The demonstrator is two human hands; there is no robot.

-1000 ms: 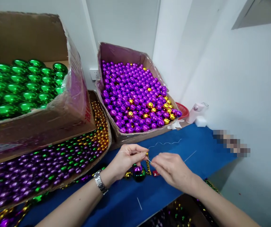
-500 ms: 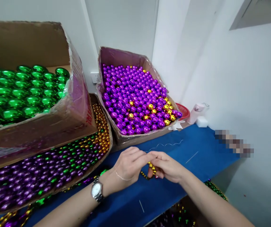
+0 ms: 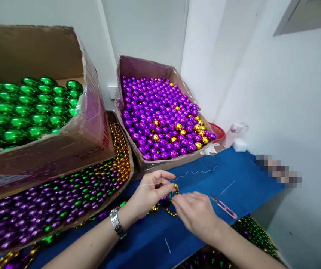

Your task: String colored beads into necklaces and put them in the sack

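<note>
My left hand (image 3: 152, 192) is closed over the blue tabletop, thumb and fingers pinching a bead string (image 3: 176, 189) with small gold beads. Larger purple and green beads (image 3: 166, 200) show partly behind its fingers. Just to the right, my right hand (image 3: 196, 215) has its fingertips pressed together against a short length of pale thread (image 3: 172, 193) that runs up toward the left thumb. The exact pinch point is partly covered by the fingers. Pink thread snips (image 3: 224, 208) lie on the table to the right of my right hand.
A carton of purple and gold balls (image 3: 160, 112) stands behind my hands. At left, a box of large green balls (image 3: 31, 106) sits above a box of small purple, green and gold beads (image 3: 65, 198). Loose wavy thread (image 3: 196, 172) lies on the blue cloth (image 3: 250, 168). A red basket (image 3: 217, 131) is at the back.
My hands have come apart from being pressed together. The right hand has lowered and turned palm down; the left has rolled so its thumb shows. The snips are now visible.
</note>
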